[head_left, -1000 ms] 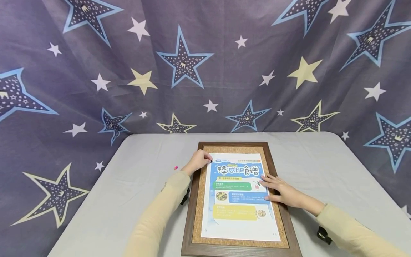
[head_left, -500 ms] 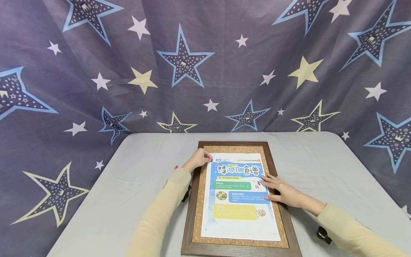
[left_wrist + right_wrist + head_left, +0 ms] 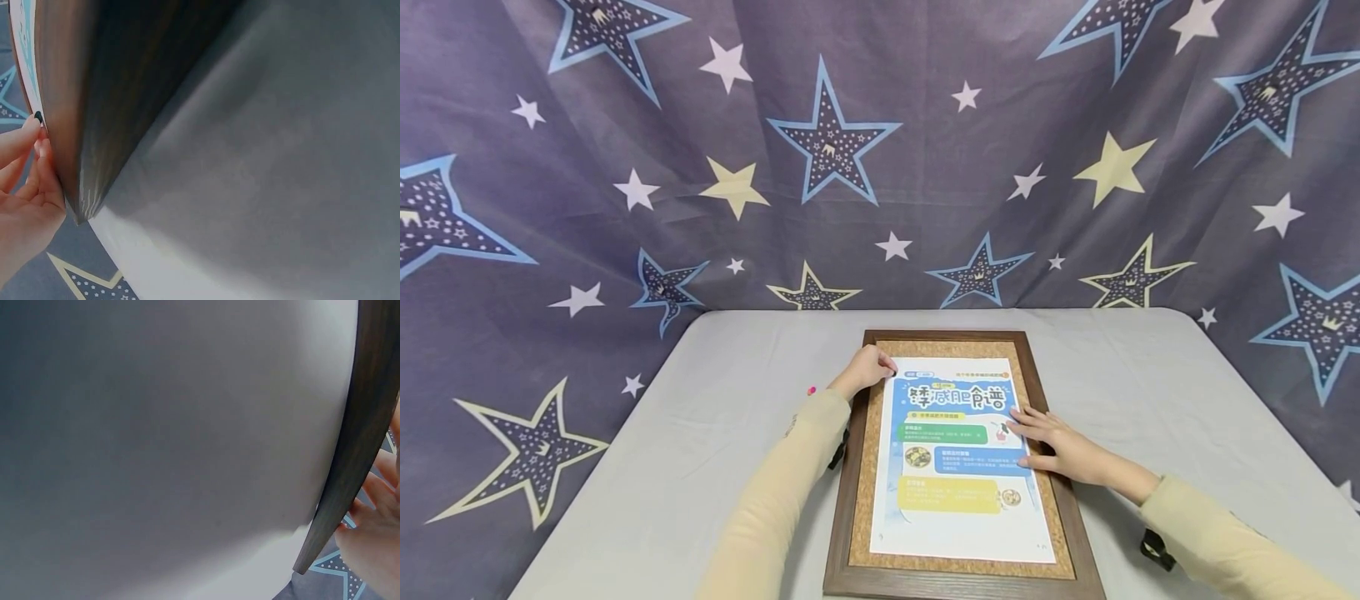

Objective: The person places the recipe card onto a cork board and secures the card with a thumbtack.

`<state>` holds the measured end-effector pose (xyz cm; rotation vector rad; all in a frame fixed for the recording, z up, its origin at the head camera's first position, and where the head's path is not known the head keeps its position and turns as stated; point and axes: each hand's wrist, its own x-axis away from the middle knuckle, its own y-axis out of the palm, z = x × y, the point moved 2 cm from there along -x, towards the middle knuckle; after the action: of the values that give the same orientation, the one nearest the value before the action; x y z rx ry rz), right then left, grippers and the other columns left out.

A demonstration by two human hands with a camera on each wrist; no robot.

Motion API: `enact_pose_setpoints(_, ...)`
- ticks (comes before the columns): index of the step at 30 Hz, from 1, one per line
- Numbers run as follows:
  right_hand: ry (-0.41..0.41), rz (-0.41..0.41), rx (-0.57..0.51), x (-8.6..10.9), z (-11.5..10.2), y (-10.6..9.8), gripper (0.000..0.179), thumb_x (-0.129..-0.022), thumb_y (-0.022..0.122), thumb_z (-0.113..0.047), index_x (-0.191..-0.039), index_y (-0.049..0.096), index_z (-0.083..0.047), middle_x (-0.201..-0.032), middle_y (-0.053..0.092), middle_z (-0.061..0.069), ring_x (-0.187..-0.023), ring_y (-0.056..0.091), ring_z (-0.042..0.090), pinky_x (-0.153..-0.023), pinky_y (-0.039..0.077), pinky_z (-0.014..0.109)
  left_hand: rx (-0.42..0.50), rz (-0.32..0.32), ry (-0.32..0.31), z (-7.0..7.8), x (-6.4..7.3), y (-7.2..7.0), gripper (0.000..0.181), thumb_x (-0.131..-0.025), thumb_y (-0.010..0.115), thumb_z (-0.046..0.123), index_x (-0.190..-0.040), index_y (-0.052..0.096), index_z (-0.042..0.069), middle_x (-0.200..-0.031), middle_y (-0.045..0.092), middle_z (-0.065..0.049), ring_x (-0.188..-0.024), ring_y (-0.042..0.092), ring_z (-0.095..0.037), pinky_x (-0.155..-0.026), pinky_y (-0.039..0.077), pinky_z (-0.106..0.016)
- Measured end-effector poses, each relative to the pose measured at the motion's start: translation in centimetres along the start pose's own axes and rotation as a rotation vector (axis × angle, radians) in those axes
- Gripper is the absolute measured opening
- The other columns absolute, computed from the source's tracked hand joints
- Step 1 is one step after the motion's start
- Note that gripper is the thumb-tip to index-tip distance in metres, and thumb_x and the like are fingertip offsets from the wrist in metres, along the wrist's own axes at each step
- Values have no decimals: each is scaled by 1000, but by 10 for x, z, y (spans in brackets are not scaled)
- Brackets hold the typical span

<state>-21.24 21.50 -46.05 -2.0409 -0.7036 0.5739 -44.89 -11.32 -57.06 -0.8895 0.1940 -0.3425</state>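
A printed paper poster (image 3: 955,533) lies on a cork board (image 3: 861,517) in a dark brown wooden frame (image 3: 842,508). At the poster's top left corner, my left hand (image 3: 863,372) pinches a small black pushpin (image 3: 893,376). The left wrist view shows the dark pushpin head (image 3: 39,117) at the fingertips, beside the frame's edge; its point is hidden. My right hand (image 3: 1060,447) rests with spread, straight fingers on the poster's right edge, its palm over the frame's right side. In the right wrist view the frame (image 3: 356,444) partly hides that hand.
Small pink pushpin-like things (image 3: 811,390) lie on the grey-covered table (image 3: 700,433), left of the frame. A star-patterned curtain (image 3: 925,167) hangs behind and at both sides of the table. Black straps (image 3: 1157,548) show under the sleeves.
Hardly anything differs. My left forearm has shifted very slightly to the right, with the fingers staying at the poster's corner; my right hand keeps its place.
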Motion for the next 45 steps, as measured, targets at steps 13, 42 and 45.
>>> enact_pose_setpoints(13, 0, 1, 0, 0, 0, 0, 59, -84, 58, -30, -128, 41, 6, -135, 32, 26, -123, 21, 48, -96, 14, 62, -38, 83, 31, 0, -1, 4, 14, -77, 62, 6, -70, 69, 16, -72, 63, 3, -65, 55, -11, -57, 43, -24)
enact_pose_setpoints(42, -15, 17, -2, 1, 0, 0, 59, -84, 58, -29, -127, 42, 6, -134, 33, 27, -123, 22, 49, -95, 14, 64, 124, -14, 35, 106, 86, -64, 10, -83, 58, 6, -84, 67, 1, -86, 65, -12, -74, 58, -22, -64, 46, -27)
enact_pose_setpoints(45, -43, 40, 10, 1, 0, 0, 58, -83, 60, -28, -127, 43, 6, -133, 34, 27, -121, 23, 49, -94, 16, 64, 132, 32, 43, 118, 101, -71, 10, -82, 60, 5, -85, 66, -4, -88, 64, -16, -76, 57, -24, -64, 44, -23)
